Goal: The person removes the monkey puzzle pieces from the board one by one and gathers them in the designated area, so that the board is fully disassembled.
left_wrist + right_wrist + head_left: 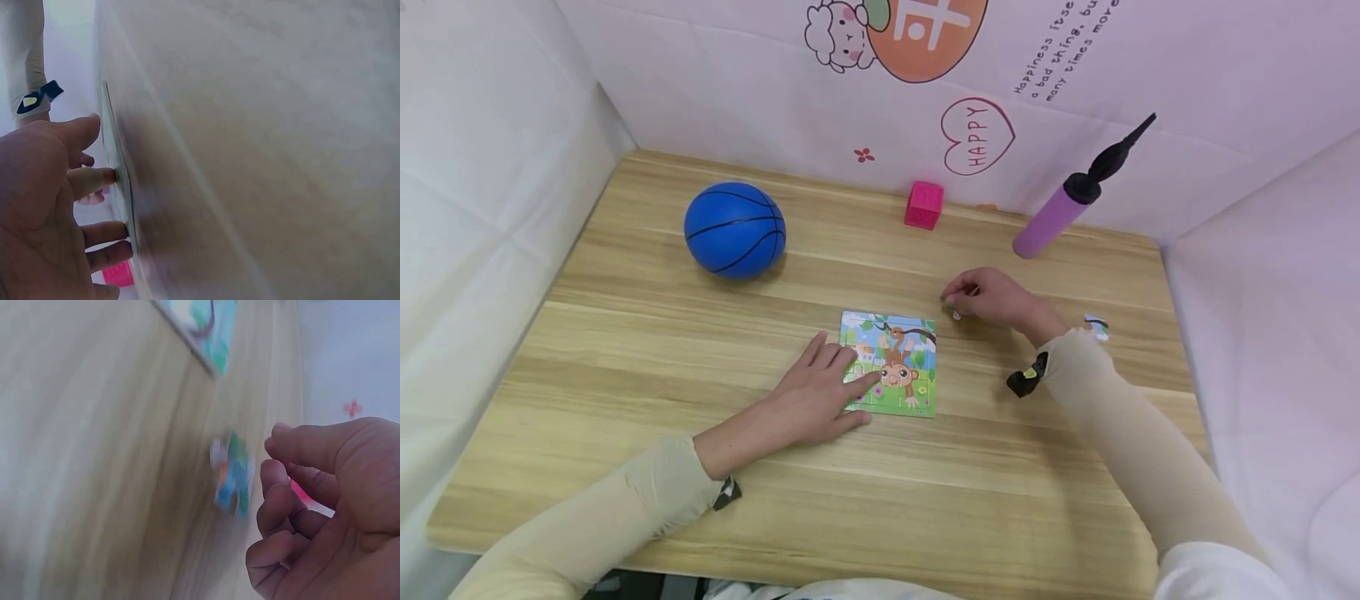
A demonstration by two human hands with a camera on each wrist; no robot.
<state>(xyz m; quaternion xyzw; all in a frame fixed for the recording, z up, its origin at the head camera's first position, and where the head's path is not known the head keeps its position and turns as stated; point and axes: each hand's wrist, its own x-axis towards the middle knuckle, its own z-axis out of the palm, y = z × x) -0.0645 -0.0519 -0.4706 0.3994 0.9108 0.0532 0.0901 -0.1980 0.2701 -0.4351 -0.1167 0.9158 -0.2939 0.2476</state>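
Note:
A square jigsaw puzzle (pixel 916 400) with a monkey picture lies on the table. My left hand (pixel 811 392) rests on its left side with fingers spread, and its fingertips touch the surface in the left wrist view. To the right of the puzzle, my right hand (pixel 992 296) hovers with bent fingers. Close to those fingertips is a loose puzzle piece (pixel 232 478), blurred in the right wrist view and mostly covered by the hand in the head view. A small gap shows between the piece and the fingers. Another puzzle piece (pixel 1097 327) lies beyond the right wrist.
A blue ball (pixel 735 231) sits at the back left of the wooden table (pixel 685 375). Along the back stand a pink cube (pixel 924 206) and a purple pump (pixel 1052 218) with a black nozzle. White cloth walls (pixel 760 92) enclose the back and sides.

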